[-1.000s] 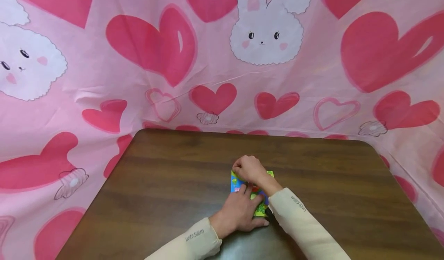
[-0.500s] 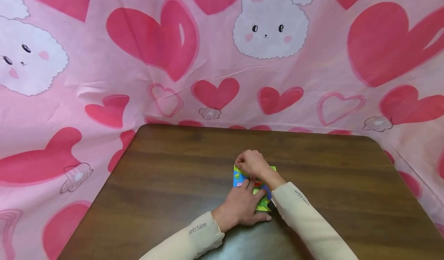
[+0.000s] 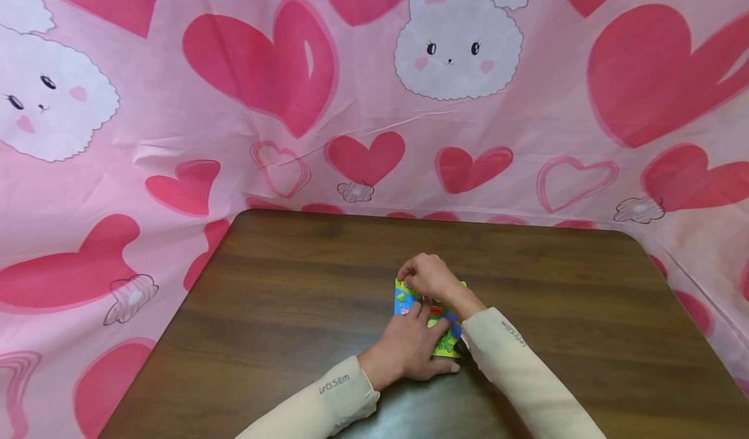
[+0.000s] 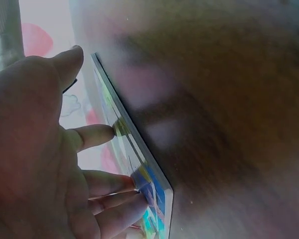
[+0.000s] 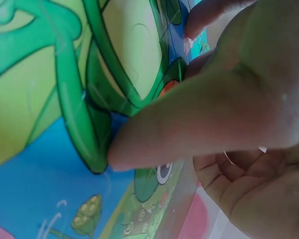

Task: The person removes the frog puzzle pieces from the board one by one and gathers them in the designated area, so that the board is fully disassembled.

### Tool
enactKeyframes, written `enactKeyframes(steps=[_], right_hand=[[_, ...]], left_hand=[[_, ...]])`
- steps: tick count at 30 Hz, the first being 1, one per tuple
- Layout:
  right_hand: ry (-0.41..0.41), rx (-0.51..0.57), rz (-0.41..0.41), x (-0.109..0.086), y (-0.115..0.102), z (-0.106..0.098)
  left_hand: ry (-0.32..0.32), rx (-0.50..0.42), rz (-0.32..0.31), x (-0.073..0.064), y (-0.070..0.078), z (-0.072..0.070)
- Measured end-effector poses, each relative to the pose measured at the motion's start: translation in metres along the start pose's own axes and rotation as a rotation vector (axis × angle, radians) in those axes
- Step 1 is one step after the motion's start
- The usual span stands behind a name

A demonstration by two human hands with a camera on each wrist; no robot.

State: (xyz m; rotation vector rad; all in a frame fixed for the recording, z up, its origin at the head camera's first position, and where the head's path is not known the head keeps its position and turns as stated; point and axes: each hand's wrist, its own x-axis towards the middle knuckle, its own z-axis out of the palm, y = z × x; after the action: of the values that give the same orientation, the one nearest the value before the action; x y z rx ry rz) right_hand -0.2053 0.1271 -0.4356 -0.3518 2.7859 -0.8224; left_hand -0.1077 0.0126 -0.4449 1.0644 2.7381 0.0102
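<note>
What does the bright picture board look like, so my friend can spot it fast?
Find the brown table in front of the pink heart-patterned cloth. Near the table's middle, partly covered by the left hand and right hand, lies a flat board. Bright green cartoon drawings on blue and yellow-green set it apart from the brown table.

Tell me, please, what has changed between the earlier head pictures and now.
Nothing was visibly moved, taken hold of or let go; only the head view shifted, the whole scene now sitting slightly higher and further right. The left hand still lies over the colourful board on the table, the right hand at its far-left corner.
</note>
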Motion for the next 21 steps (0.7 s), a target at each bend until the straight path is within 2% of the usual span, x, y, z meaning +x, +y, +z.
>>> enactKeyframes(steps=[11, 21], right_hand=[[-0.050, 0.216, 0.045, -0.002, 0.009, -0.003], [-0.087, 0.363, 0.060, -0.001, 0.017, 0.000]], left_hand=[[-0.004, 0.018, -0.004, -0.001, 0.001, 0.001], [0.000, 0.022, -0.002, 0.000, 0.000, 0.002]])
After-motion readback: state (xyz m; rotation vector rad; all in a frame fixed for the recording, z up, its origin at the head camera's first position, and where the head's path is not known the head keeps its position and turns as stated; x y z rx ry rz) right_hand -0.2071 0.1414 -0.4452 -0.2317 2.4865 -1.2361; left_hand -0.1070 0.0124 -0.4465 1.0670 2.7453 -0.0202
